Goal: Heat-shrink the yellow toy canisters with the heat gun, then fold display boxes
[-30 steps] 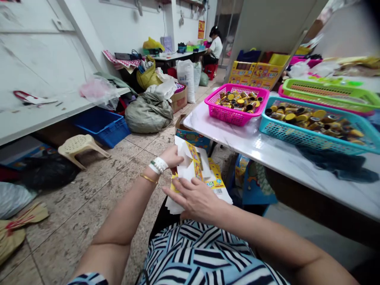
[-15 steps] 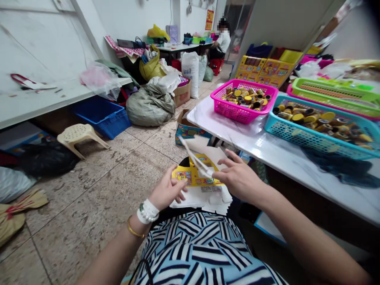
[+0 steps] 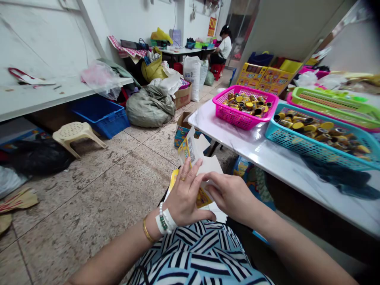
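Observation:
A flat yellow-and-white printed carton blank [image 3: 190,151] is held up over my lap, one flap sticking up. My left hand [image 3: 185,196] grips it from the left, fingers curled over its face. My right hand [image 3: 231,194] pinches its right side, the fingers closed on the card. Under both hands a stack of more flat carton blanks [image 3: 218,213] rests on my lap, mostly hidden.
A white table [image 3: 237,138] on my right carries a pink basket [image 3: 237,116] and a teal basket [image 3: 303,144] of several small yellow-capped jars. A beige stool [image 3: 74,132], blue crate [image 3: 102,114] and grey sack [image 3: 150,107] sit on the floor. Another person [image 3: 224,45] sits far back.
My left hand has come up over the top carton blank and both hands now grip it, raised on edge; before, it lay flat on the stack.

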